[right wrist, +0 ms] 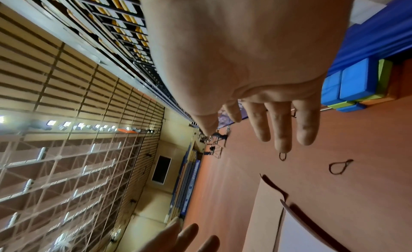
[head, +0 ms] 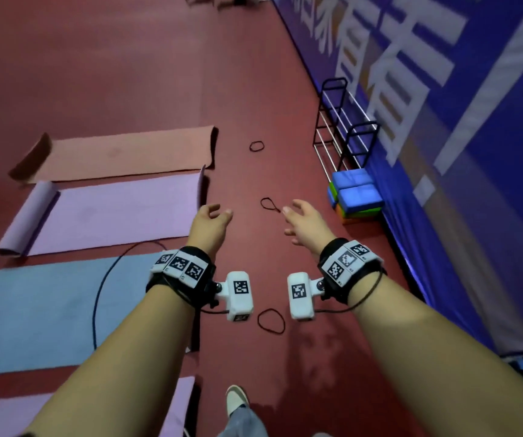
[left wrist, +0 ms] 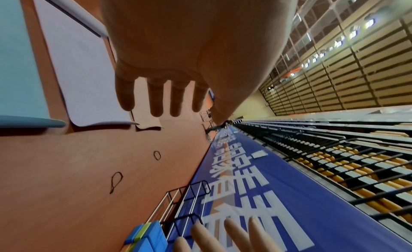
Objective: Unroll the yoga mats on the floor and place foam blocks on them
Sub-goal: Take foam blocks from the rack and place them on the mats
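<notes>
Several yoga mats lie unrolled on the red floor at the left: a salmon mat (head: 121,152), a lilac mat (head: 112,212) with its far end still curled, a blue mat (head: 33,310) and another lilac mat (head: 178,405) nearest me. A stack of blue, green and orange foam blocks (head: 355,197) (right wrist: 352,83) (left wrist: 147,238) sits by the blue banner wall at the right. My left hand (head: 219,212) (left wrist: 160,97) and right hand (head: 295,216) (right wrist: 278,123) reach forward side by side above the floor. Both have relaxed, spread fingers and hold nothing. The right hand is closer to the blocks, well short of them.
A black wire rack (head: 342,127) stands against the blue banner wall (head: 443,152) just beyond the blocks. Three black bands (head: 256,146) (head: 269,205) (head: 271,321) lie on the bare floor strip between mats and wall. A black cable (head: 102,294) crosses the blue mat. My shoe (head: 236,398) is below.
</notes>
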A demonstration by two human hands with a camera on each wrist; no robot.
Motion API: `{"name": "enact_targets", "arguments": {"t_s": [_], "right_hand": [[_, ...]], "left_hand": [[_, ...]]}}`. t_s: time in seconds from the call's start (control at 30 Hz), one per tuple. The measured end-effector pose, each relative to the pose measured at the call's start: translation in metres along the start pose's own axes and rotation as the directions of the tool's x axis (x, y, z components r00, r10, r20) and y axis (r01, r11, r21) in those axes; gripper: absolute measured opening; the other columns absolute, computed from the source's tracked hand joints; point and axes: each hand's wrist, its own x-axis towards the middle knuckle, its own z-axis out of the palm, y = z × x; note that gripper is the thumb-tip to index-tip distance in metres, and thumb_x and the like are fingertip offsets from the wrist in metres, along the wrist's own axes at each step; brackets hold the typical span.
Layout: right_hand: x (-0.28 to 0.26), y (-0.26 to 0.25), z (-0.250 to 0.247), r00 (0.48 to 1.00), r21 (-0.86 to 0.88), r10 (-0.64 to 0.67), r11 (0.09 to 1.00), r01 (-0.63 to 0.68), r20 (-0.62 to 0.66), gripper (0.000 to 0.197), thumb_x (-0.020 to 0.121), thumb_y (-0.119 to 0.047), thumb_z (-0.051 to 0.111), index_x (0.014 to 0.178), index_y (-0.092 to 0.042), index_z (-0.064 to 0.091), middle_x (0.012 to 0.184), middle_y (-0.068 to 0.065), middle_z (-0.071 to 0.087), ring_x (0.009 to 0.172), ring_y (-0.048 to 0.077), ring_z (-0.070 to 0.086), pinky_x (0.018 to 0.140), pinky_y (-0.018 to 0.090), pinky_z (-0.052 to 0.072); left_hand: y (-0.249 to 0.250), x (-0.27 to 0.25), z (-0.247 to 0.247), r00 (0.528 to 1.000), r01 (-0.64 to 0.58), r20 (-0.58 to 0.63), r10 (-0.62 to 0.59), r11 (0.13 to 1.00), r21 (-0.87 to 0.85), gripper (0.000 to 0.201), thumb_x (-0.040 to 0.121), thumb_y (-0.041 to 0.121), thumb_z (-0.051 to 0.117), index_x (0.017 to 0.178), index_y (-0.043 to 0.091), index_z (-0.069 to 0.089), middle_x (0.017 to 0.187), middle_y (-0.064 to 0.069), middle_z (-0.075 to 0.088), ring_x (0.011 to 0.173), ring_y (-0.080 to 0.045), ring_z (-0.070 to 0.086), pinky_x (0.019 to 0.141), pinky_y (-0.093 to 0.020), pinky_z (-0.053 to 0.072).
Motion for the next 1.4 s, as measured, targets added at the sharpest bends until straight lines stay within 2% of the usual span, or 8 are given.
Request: {"name": "enact_targets", "arguments": {"t_s": [0.2,0.37,0.47,0.77,0.9,1.1,1.2,1.4], "right_hand": [[0.06,-0.023,-0.021,0.988,0.078,0.059,0.996,-0.049,-0.142,0.049,0.1,-0.035,0.05,0.145,-0.022,0.038,0.137,0.008,0.053,0.078,0.016,0.062,0.058,0.025,0.044],[0.108,-0.024,-0.077,0.954,0.115,0.121,0.989,-0.093,-0.274,0.048,0.1,-0.032,0.05,0.145,-0.018,0.039,0.137,0.009,0.053,0.073,0.015,0.062,0.057,0.024,0.042],[0.149,-0.023,-0.119,0.929,0.147,0.166,0.982,-0.123,-0.33,0.049,0.1,-0.031,0.05,0.145,-0.016,0.039,0.124,0.008,0.057,0.075,0.019,0.062,0.057,0.025,0.041],[0.259,-0.051,-0.218,0.904,0.229,0.245,0.958,-0.171,-0.351,0.041,0.101,-0.02,0.047,0.141,-0.013,0.04,0.087,0.009,0.05,0.061,0.018,0.046,0.052,0.025,0.028],[0.304,-0.057,-0.245,0.881,0.252,0.281,0.948,-0.193,-0.382,0.042,0.102,-0.023,0.048,0.142,-0.013,0.041,0.095,0.011,0.054,0.066,0.019,0.05,0.052,0.024,0.033],[0.382,-0.048,-0.262,0.842,0.319,0.375,0.912,-0.259,-0.388,0.045,0.102,-0.026,0.048,0.144,-0.013,0.039,0.101,0.011,0.055,0.068,0.018,0.052,0.049,0.021,0.04],[0.431,-0.045,-0.266,0.815,0.36,0.421,0.889,-0.283,-0.398,0.046,0.102,-0.025,0.049,0.144,-0.011,0.039,0.1,0.011,0.055,0.068,0.019,0.053,0.056,0.024,0.041],[0.532,-0.042,-0.28,0.703,0.479,0.542,0.818,-0.318,-0.46,0.045,0.1,-0.028,0.05,0.142,-0.017,0.04,0.1,0.009,0.056,0.077,0.021,0.053,0.074,0.032,0.041]], "left_hand": [[0.048,0.089,0.041,0.983,-0.061,0.177,0.054,0.998,0.031,0.041,0.097,0.026,0.059,0.135,0.012,0.051,0.13,-0.005,0.054,0.106,-0.019,0.052,0.092,-0.036,0.042],[0.087,0.14,0.127,0.942,-0.108,0.323,0.089,0.993,0.039,0.04,0.097,0.024,0.059,0.134,0.011,0.052,0.129,-0.006,0.055,0.101,-0.018,0.052,0.081,-0.03,0.042],[0.111,0.168,0.187,0.91,-0.136,0.402,0.103,0.989,0.054,0.04,0.097,0.022,0.06,0.134,0.009,0.053,0.13,-0.01,0.057,0.1,-0.019,0.053,0.086,-0.031,0.041],[0.18,0.261,0.306,0.891,-0.152,0.445,0.094,0.984,0.097,0.039,0.096,0.023,0.061,0.132,0.01,0.054,0.129,-0.01,0.06,0.093,-0.016,0.051,0.083,-0.031,0.04],[0.196,0.3,0.345,0.878,-0.141,0.474,0.066,0.982,0.124,0.039,0.096,0.023,0.061,0.132,0.009,0.054,0.128,-0.01,0.061,0.092,-0.016,0.051,0.082,-0.03,0.04],[0.203,0.374,0.401,0.842,-0.135,0.539,0.017,0.974,0.181,0.039,0.095,0.023,0.062,0.131,0.01,0.055,0.127,-0.008,0.06,0.087,-0.015,0.052,0.066,-0.027,0.04],[0.207,0.426,0.43,0.818,-0.14,0.575,-0.011,0.966,0.218,0.04,0.094,0.024,0.063,0.13,0.009,0.056,0.126,-0.008,0.062,0.091,-0.016,0.054,0.075,-0.029,0.043],[0.218,0.542,0.494,0.741,-0.185,0.667,-0.082,0.929,0.319,0.037,0.094,0.021,0.063,0.128,0.007,0.058,0.115,-0.006,0.061,0.091,-0.017,0.054,0.077,-0.029,0.041]]}}
